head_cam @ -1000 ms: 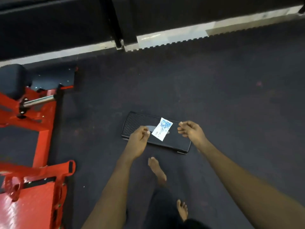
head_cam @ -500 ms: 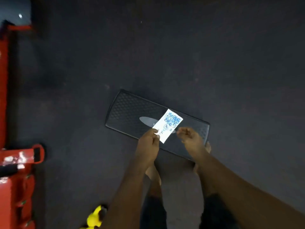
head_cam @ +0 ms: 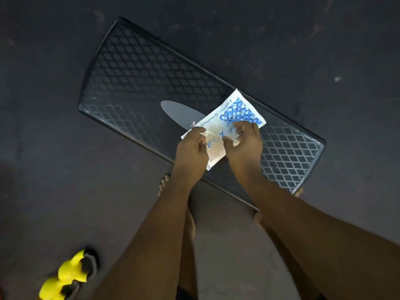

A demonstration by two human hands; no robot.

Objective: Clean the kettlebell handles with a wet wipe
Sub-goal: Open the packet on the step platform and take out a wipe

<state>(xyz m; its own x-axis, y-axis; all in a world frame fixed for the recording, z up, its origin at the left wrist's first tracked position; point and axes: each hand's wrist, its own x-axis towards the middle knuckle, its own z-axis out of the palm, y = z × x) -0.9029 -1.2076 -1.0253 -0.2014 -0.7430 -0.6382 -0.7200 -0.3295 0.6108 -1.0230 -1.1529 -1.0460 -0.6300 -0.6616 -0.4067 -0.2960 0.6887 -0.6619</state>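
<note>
Head view: illegibly printed wipe packet [head_cam: 236, 113]

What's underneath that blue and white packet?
A black step board, its grey oval partly covered by the packet. The left hand and right hand pinch the packet, hiding more board.

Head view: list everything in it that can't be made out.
- The wet wipe packet: its print is too small to read. The left hand and right hand pinching it cover its lower half, so whether it is torn open cannot be told.
- The yellow objects, bottom left: cut off by the frame edge, handles unclear.
- The feet: mostly hidden by the forearms and the black step platform.
</note>
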